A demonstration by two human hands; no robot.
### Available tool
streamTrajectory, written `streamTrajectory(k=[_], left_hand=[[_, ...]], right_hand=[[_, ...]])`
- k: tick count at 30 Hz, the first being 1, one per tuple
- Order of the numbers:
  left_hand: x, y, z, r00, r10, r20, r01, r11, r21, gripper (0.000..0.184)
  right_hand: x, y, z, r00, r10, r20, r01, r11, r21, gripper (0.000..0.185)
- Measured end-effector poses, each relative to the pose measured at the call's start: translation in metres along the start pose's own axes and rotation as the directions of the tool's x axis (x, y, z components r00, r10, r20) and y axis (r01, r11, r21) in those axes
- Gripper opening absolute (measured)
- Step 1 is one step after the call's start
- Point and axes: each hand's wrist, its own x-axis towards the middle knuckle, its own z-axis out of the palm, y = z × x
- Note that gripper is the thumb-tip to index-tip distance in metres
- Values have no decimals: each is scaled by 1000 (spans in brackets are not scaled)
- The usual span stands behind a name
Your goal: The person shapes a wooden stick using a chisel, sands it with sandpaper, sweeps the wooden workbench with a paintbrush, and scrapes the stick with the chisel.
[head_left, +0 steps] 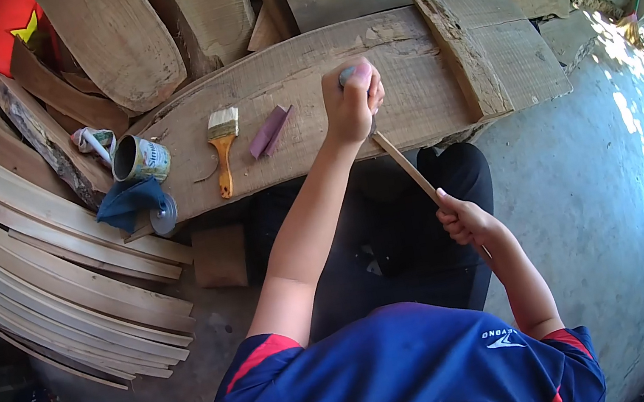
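Note:
My left hand (356, 100) is closed in a fist above the front edge of the wooden bench board (301, 84). A greyish rounded end (348, 76) shows at the top of that fist; the rest of what it holds is hidden. Below and to the right, my right hand (463, 219) is wrapped round a thin wooden stick (406, 164). The stick slants up to the board's edge, its upper end just beneath my left fist. Left of my left hand, a folded purple sheet (272, 130) and a paintbrush (224, 151) lie on the board.
An open can (140, 158), a dark blue cloth (131, 203) and a round lid (163, 215) are at the board's left end. A rough plank (460, 56) lies across its right part. Long wooden strips (59, 273) are stacked at left; boards (113, 40) stand behind.

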Motion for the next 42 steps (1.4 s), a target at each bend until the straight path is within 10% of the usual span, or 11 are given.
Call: streamTrajectory(k=[5,7,10,18,20,24,29,35,38,42], left_hand=[[2,-2,-1,999,-44,11,44,998,35,40],[4,2,-3,999,-41,25,40,999,29,40],[9,19,-3,999,-21,29,20,1000,6,42],[0,38,-19,972,165,-166,-175,983,-47,42],[-14,22,-29,894,246,-374,-295,952,-80,44],[-57,-11,-65,716,215,-664,-452,867,-207,46],[-142,-26,-102,657,192,-729,-29,973,231,40],[-209,9,-88,792,-342,-506,525,804,279,32],[-215,17,-70,750,-549,-368,660,645,385,48],[-216,-12,-64,811,-550,-201,506,485,713,28]], right_hand=[[-2,-1,5,974,-97,-204,55,978,-203,58],[5,5,4,693,-624,-361,266,687,-676,67],[-27,-18,23,637,-676,-371,212,617,-758,67],[-12,-5,-4,645,-672,-364,292,658,-694,64],[-12,0,-4,917,-256,-307,187,954,-234,54],[-14,9,7,955,-229,-191,241,969,44,44],[-5,20,0,980,-197,-32,199,948,247,44],[-2,23,14,967,-248,-63,256,939,230,44],[2,22,24,941,-272,-199,286,957,43,43],[18,28,24,559,-728,-397,339,638,-691,42]])
